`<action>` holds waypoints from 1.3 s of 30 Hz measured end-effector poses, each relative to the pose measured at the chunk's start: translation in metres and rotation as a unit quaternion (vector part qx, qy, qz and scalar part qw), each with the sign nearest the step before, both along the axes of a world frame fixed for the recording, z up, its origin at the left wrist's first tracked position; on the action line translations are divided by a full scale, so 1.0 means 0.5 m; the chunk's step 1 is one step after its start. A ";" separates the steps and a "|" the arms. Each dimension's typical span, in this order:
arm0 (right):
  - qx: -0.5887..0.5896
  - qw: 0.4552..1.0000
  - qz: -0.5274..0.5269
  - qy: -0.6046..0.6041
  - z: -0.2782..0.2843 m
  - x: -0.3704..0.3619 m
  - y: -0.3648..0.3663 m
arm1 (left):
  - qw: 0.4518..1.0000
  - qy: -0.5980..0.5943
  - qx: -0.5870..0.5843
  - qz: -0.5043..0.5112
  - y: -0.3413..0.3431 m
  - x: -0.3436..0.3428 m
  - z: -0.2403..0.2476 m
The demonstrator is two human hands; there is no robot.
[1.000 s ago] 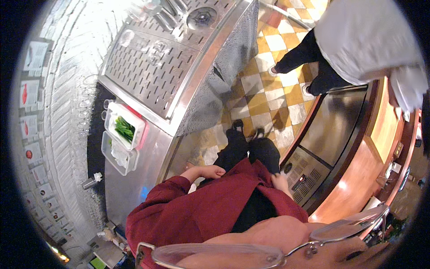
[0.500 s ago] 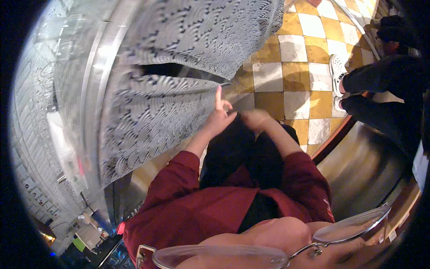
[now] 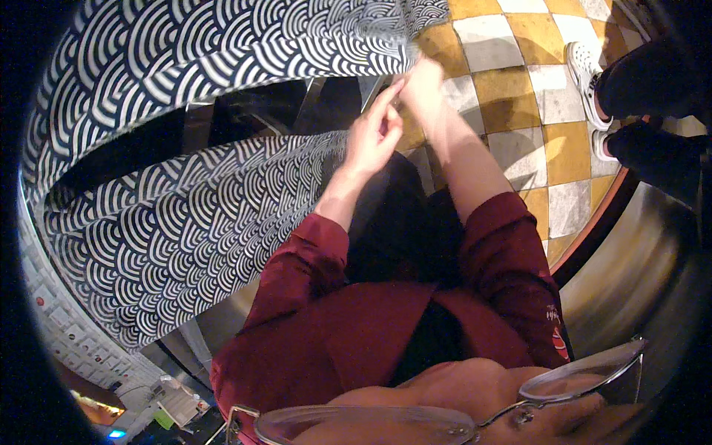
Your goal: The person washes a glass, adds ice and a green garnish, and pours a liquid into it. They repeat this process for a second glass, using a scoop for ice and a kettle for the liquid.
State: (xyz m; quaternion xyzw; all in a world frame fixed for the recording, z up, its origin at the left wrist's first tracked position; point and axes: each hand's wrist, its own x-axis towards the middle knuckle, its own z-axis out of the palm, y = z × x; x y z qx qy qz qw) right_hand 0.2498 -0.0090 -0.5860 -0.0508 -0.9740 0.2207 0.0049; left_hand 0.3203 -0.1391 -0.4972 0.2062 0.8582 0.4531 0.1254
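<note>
A curtain [image 3: 178, 200] of dark and white wave-pattern cloth spreads across the left, parted by a long gap. At the edge of its far panel [image 3: 245, 67], my right hand [image 3: 423, 83] touches the cloth; motion smears its fingers, so their grip is unclear. My left hand [image 3: 373, 141] is just nearer, beside the edge of the near panel. Its index finger stretches toward my right hand while the other fingers curl loosely, with no object visible in it. Dark space and some metal bars [image 3: 308, 100] show through the gap.
Yellow and white checkered tiles [image 3: 512, 96] cover the floor ahead. At the right stands another person in dark trousers and white clogs [image 3: 588, 89]. A curved reddish-brown edge [image 3: 593, 226] borders a shiny surface at lower right. A cluttered counter [image 3: 178, 404] lies at lower left.
My right hand has moved forward past my left hand to the far panel's edge. The gap in the curtain has widened, and the curtain now fills more of the left side of the view.
</note>
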 end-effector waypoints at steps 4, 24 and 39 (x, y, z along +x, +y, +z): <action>-0.119 0.979 -0.156 0.053 0.069 -0.030 0.113 | 0.873 0.247 -0.412 -0.079 -0.119 -0.030 -0.126; -0.331 0.882 -0.271 0.196 0.108 -0.054 0.143 | 0.909 0.030 -0.411 0.065 -0.130 -0.163 -0.249; -0.085 0.962 -0.160 0.205 0.041 -0.105 0.149 | 0.895 0.015 -0.416 0.162 -0.102 -0.241 -0.271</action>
